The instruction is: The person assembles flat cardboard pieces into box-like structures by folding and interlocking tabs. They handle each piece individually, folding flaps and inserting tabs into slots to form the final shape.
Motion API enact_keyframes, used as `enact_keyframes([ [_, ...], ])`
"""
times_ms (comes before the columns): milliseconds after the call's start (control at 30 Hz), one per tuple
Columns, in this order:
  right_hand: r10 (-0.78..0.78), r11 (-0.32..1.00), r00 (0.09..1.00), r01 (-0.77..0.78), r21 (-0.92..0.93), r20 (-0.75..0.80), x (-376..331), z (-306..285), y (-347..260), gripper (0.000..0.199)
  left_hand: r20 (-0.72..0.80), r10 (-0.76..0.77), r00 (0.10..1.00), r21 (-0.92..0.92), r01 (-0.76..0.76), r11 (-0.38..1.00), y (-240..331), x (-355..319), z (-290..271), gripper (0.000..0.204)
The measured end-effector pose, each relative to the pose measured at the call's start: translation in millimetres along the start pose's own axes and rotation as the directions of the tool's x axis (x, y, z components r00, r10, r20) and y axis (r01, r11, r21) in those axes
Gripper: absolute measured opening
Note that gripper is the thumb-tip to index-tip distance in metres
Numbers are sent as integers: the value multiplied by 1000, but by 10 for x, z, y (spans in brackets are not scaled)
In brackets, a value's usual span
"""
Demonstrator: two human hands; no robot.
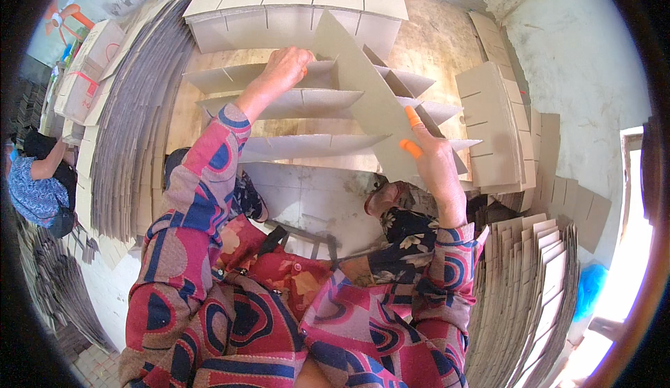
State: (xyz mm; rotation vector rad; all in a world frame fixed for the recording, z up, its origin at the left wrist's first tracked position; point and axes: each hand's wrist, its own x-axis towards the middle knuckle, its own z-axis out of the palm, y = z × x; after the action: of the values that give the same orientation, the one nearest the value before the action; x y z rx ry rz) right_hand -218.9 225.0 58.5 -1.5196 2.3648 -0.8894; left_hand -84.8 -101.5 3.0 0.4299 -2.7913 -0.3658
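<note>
Three grey-brown cardboard divider strips stand on edge, side by side, across the wooden board: a far strip point(220, 79), a middle strip point(293, 103) and a near strip point(300, 145). A slanting cardboard strip point(359, 84) crosses them towards the right, its far end raised. Behind it another crosspiece point(429, 121) shows in part. My left hand point(279, 74) is closed at the top edge of the far strip, fingers pinched. My right hand point(437, 165), with orange covers on its fingertips, grips the near end of the slanting strip; some of its fingers are hidden.
A slotted cardboard stack point(293, 25) lies beyond the board point(426, 32). Tall stacks stand left point(139, 109), right point(488, 123) and lower right point(520, 283). At the far left sits another person point(42, 185) in blue, near an orange fan point(66, 19).
</note>
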Motion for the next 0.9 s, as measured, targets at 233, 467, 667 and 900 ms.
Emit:
enact_keyframes([
  [233,-139,990,990,139,-10,4,31,32,-23,62,-47,117,992,-29,-118,993,-257,73,140,29],
  [467,-136,991,985,134,17,108,57,-77,-89,63,-341,241,909,-185,-316,930,-181,83,160,11],
  [667,-113,988,989,123,-98,99,180,2,-123,65,-118,146,982,-1,-147,989,-356,153,235,30],
  [900,-109,986,990,119,-113,91,93,-41,-5,62,-183,201,962,-83,-219,972,365,122,-119,20],
])
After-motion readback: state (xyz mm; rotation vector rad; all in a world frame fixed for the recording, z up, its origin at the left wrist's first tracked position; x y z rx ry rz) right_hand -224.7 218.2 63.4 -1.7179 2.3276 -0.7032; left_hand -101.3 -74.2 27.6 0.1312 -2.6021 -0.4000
